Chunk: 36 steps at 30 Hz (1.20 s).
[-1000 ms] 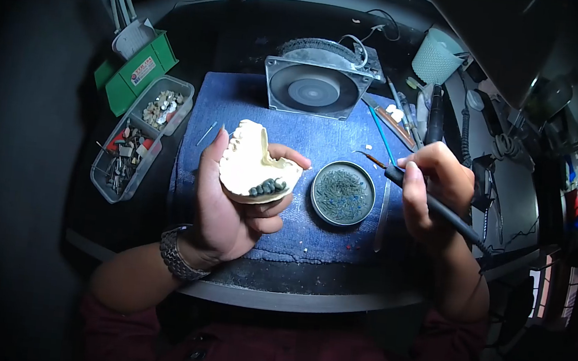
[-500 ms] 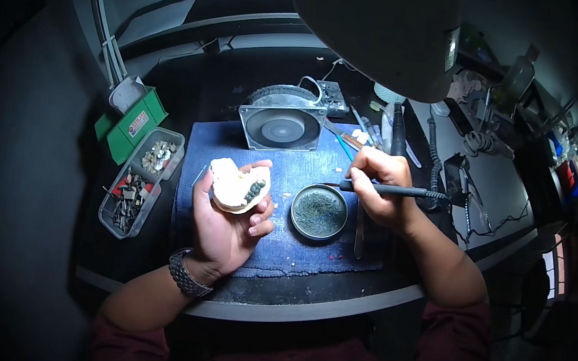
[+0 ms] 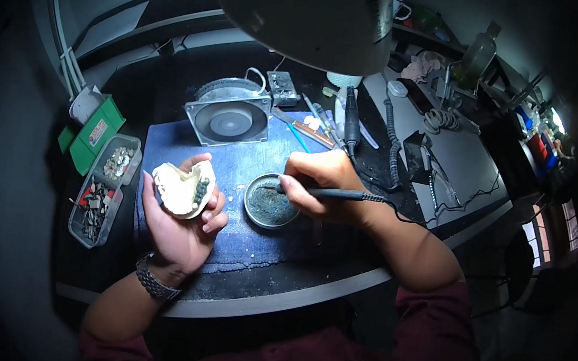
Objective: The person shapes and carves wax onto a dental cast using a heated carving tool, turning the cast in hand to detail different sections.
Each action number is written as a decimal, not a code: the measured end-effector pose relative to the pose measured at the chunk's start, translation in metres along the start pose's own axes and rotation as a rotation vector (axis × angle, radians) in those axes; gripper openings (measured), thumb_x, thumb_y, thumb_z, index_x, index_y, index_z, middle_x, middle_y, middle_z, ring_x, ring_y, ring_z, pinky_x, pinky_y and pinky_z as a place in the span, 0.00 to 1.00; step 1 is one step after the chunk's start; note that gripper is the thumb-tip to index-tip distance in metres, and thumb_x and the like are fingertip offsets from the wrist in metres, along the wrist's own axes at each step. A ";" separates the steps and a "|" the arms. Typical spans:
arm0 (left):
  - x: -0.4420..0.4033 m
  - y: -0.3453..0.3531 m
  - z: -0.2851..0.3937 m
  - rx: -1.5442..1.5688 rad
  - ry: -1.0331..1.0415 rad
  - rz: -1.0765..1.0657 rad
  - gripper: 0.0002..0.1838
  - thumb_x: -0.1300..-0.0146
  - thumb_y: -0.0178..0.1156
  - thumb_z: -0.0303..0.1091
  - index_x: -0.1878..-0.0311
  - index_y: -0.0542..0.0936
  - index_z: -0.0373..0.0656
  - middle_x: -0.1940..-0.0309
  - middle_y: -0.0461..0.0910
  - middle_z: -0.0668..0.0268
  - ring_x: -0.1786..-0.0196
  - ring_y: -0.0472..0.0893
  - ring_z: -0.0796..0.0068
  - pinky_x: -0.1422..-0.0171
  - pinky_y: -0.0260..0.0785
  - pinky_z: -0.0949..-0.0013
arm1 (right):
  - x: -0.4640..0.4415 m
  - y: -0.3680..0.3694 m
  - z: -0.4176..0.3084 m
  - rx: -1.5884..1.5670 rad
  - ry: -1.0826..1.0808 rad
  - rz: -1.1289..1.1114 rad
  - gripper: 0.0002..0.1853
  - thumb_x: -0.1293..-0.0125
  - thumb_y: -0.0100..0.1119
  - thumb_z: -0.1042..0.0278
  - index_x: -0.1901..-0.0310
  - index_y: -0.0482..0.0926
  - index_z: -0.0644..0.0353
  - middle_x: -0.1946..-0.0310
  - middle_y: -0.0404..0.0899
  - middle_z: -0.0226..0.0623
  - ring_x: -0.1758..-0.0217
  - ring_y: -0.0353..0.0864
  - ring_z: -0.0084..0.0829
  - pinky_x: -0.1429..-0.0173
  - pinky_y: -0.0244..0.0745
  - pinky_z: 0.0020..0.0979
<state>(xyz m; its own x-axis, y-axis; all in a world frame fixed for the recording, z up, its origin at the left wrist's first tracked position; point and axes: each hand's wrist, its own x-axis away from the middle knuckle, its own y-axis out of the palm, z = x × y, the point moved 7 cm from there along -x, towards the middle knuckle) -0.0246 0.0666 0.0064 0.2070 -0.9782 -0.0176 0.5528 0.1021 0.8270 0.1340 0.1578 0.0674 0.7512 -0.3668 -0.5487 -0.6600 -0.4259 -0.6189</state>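
Note:
My left hand (image 3: 184, 243) grips a pale plaster dental model (image 3: 173, 194) from below, its arch turned upward. Dark green wax teeth (image 3: 201, 193) stand along the model's right side. Between the fingers and thumb of my right hand (image 3: 327, 177) is a black corded wax pen (image 3: 340, 194), held like a pencil. Its tip points into a round tin (image 3: 270, 228), over dark blue-green shavings (image 3: 271, 207); whether it touches them I cannot tell. The tin rests on a blue cloth (image 3: 167, 141), to the right of the model.
Behind the tin stands a square fan (image 3: 228, 124). A clear divided box (image 3: 103, 190) of small burs and bits lies at left, beside a green box (image 3: 95, 135). Slim tools (image 3: 307, 132) and a black handpiece (image 3: 352, 117) lie behind my right hand. A lamp shade (image 3: 311, 22) hangs overhead.
The view has swung to the right, so the bench appears further left. My right hand has brought the pen tip from the tin's rim in over the shavings. The model is tilted slightly differently.

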 end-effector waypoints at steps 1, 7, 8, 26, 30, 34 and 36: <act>-0.001 -0.001 0.002 0.014 0.004 -0.022 0.40 0.32 0.30 0.70 0.39 0.69 0.44 0.74 0.69 0.61 0.75 0.64 0.77 0.75 0.57 0.76 | -0.001 0.000 -0.002 0.011 -0.010 0.005 0.08 0.38 0.57 0.69 0.72 0.74 0.62 0.84 0.71 0.38 0.82 0.72 0.32 0.74 0.68 0.31; -0.001 -0.002 0.017 0.041 0.130 -0.030 0.40 0.36 0.35 0.70 0.36 0.67 0.44 0.66 0.73 0.56 0.70 0.70 0.73 0.71 0.61 0.73 | -0.004 -0.011 0.003 0.094 0.033 0.170 0.14 0.37 0.56 0.72 0.80 0.70 0.65 0.88 0.64 0.40 0.88 0.65 0.32 0.79 0.63 0.31; -0.001 -0.002 0.018 0.053 0.129 -0.012 0.40 0.36 0.36 0.69 0.36 0.67 0.44 0.66 0.73 0.56 0.70 0.70 0.73 0.71 0.61 0.73 | -0.005 -0.011 0.007 0.107 0.046 0.167 0.15 0.37 0.56 0.72 0.81 0.70 0.65 0.88 0.65 0.40 0.88 0.65 0.33 0.79 0.63 0.31; 0.001 -0.004 0.006 -0.041 0.067 0.021 0.38 0.37 0.39 0.63 0.29 0.60 0.50 0.52 0.71 0.51 0.65 0.70 0.71 0.66 0.64 0.71 | -0.004 0.008 0.011 0.142 0.102 -0.009 0.04 0.44 0.61 0.75 0.71 0.75 0.63 0.84 0.73 0.40 0.81 0.77 0.33 0.74 0.71 0.29; 0.000 -0.007 0.004 0.061 0.038 -0.042 0.39 0.38 0.43 0.65 0.31 0.62 0.47 0.53 0.72 0.50 0.64 0.74 0.67 0.64 0.67 0.67 | -0.005 0.008 0.009 0.157 0.107 -0.021 0.04 0.45 0.61 0.76 0.71 0.74 0.63 0.83 0.73 0.40 0.81 0.77 0.32 0.74 0.71 0.29; 0.001 -0.006 0.003 0.095 0.015 -0.043 0.40 0.38 0.43 0.68 0.31 0.62 0.48 0.54 0.72 0.51 0.66 0.72 0.70 0.66 0.65 0.69 | -0.006 0.010 0.011 0.142 0.140 -0.032 0.04 0.45 0.60 0.76 0.72 0.74 0.64 0.83 0.74 0.41 0.81 0.77 0.32 0.74 0.71 0.29; 0.000 -0.005 0.003 0.086 0.012 -0.062 0.41 0.38 0.42 0.69 0.31 0.62 0.49 0.54 0.73 0.51 0.67 0.72 0.71 0.68 0.64 0.70 | -0.006 0.010 0.012 0.139 0.133 -0.043 0.03 0.45 0.59 0.77 0.72 0.74 0.64 0.83 0.74 0.42 0.81 0.77 0.33 0.74 0.71 0.30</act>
<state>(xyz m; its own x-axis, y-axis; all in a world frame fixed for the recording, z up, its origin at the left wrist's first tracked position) -0.0295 0.0652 0.0035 0.1842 -0.9799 -0.0763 0.4933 0.0250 0.8695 0.1225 0.1657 0.0578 0.7669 -0.4611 -0.4464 -0.6148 -0.3282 -0.7171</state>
